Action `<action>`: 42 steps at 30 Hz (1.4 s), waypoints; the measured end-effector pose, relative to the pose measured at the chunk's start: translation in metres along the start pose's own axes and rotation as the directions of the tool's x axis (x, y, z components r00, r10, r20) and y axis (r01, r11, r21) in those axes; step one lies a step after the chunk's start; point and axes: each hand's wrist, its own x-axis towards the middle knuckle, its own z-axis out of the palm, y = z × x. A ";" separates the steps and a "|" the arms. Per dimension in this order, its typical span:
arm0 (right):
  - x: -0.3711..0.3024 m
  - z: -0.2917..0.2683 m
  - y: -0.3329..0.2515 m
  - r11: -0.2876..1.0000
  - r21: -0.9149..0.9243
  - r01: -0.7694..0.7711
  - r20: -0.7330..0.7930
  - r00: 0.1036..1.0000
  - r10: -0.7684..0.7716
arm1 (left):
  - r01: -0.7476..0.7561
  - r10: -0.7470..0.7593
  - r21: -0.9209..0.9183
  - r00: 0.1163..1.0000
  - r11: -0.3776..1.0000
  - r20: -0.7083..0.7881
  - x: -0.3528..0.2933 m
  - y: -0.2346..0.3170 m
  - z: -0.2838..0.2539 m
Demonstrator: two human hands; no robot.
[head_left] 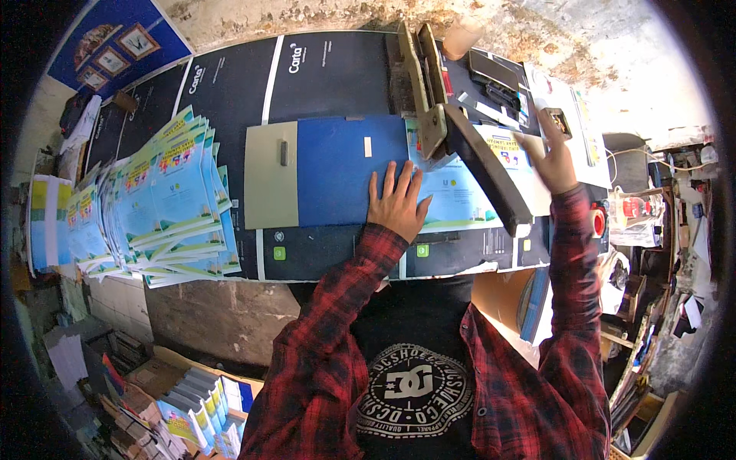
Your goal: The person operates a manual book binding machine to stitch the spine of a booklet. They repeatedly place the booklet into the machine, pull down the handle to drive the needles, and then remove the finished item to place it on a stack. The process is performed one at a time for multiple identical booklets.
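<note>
The left hand [395,201] pressed the blue board [337,176] with fingers slightly apart, gripping nothing; the printed sheet [460,203] lay at its 3 o'clock, partly under a hinged black lever [491,172]. At 2 o'clock, the right hand's [555,159] blurred fingers spread beside a small dark-framed object [561,121], their hold unclear. Uneven pressure could have skewed the sheet; a falling lever might have nipped straying fingers.

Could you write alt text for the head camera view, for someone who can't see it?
The left hand of a person in a red-and-black checked shirt lies flat on a blue board; the right hand, slightly blurred, is right of a dark hinged lever. Fanned light-blue printed sheets lie further left on a dark-topped table.
</note>
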 end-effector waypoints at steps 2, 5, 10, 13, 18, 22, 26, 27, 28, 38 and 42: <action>0.030 -0.028 -0.074 0.978 0.200 0.057 -0.022 0.998 -0.053 | 0.002 -0.002 0.023 1.000 1.000 0.015 -0.003 -0.002 -0.001; 0.049 -0.029 -0.165 0.958 0.087 0.272 -0.033 0.962 -0.270 | 0.024 -0.024 0.079 1.000 0.997 -0.002 -0.005 -0.009 -0.005; 0.005 0.002 -0.173 0.997 0.077 0.033 0.392 0.918 -0.060 | 0.025 -0.025 0.034 1.000 0.999 -0.003 -0.003 -0.007 -0.007; -0.057 0.057 -0.146 0.984 -0.143 0.109 0.172 0.982 -0.083 | 0.009 -0.009 -0.004 1.000 1.000 -0.016 -0.002 0.001 -0.008; -0.075 0.099 -0.138 0.989 -0.135 0.063 0.088 0.995 -0.052 | 0.008 -0.006 0.029 0.999 1.000 -0.038 0.000 -0.003 -0.009; -0.051 0.061 -0.118 0.944 0.328 0.016 0.266 0.958 -0.108 | -0.031 0.032 0.067 0.999 0.997 -0.005 -0.007 -0.006 -0.006; 0.011 -0.012 -0.092 0.293 0.758 -0.583 0.600 0.799 0.037 | -0.011 -0.002 0.143 0.996 0.990 0.090 -0.004 -0.008 -0.002; 0.010 -0.013 -0.061 0.386 0.686 -0.617 0.617 0.774 0.143 | -0.016 0.001 0.149 0.995 0.989 0.099 -0.001 -0.009 -0.002; 0.002 -0.001 -0.007 0.470 0.601 -0.646 0.618 0.749 0.240 | -0.025 0.012 0.149 0.996 0.989 0.087 0.000 -0.007 -0.002; -0.098 0.110 0.195 0.939 -0.047 -0.342 0.121 0.931 0.345 | 0.018 -0.023 0.099 0.999 0.995 0.046 -0.002 -0.002 -0.004; -0.093 0.126 0.198 0.965 -0.078 -0.249 0.172 0.950 0.259 | 0.021 -0.021 0.072 1.000 0.997 0.007 -0.010 -0.021 -0.015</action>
